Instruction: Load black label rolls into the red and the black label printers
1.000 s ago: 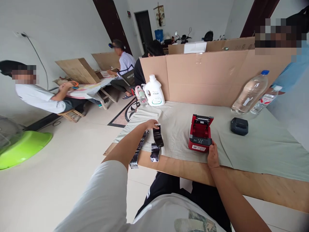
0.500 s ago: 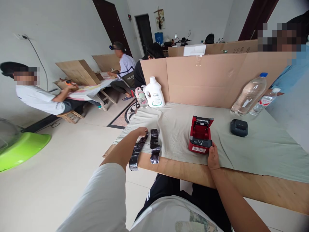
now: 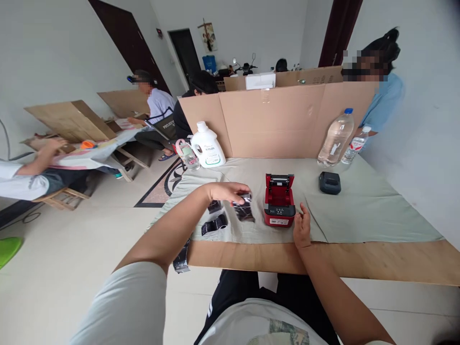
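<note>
My left hand (image 3: 227, 192) is closed on a roll of black labels (image 3: 245, 211) with thin white lines, its loose end slightly blurred. It holds the roll just left of a small red and black label printer (image 3: 279, 211), whose lid is raised, showing a red inside. My right hand (image 3: 302, 227) stands at the printer's right side with fingers apart; whether it touches the casing I cannot tell. More black label roll (image 3: 214, 225) lies on the cloth under my left forearm, and a black strip (image 3: 181, 258) hangs over the table's front edge, partly hidden by the arm.
A dark grey device (image 3: 329, 183) sits to the right of the printer. Behind stand a large clear bottle (image 3: 336, 139), a smaller bottle (image 3: 355, 146), a white jug (image 3: 208, 146) and a pink-topped bottle (image 3: 189, 155). A cardboard screen (image 3: 273, 124) borders the back. Other people sit nearby.
My left hand has moved right, carrying a label roll from the left side toward the printer. My right hand's fingers have come off the printer's front corner and spread. The view has turned right.
</note>
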